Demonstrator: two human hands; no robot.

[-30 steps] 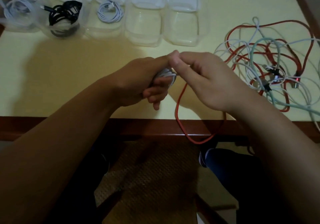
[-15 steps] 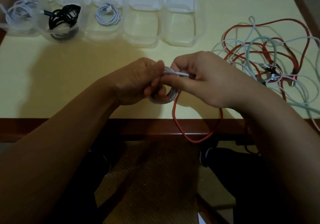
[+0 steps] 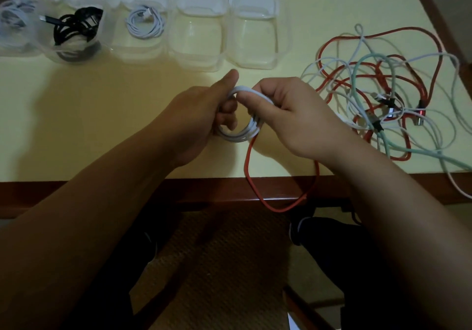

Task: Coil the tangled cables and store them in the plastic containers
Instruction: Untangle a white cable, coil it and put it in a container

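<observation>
Your left hand (image 3: 201, 115) and right hand (image 3: 293, 117) both grip the white cable coil (image 3: 245, 128) — fingers curled round its loops — just above the table's (image 3: 102, 125) near edge. Along the far edge stand the plastic containers (image 3: 196, 28); the tangled cables (image 3: 388, 94) lie near the right edge.

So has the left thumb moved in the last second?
Yes. The left hand has its thumb lifted off the right hand, now pointing toward the empty container.
</observation>
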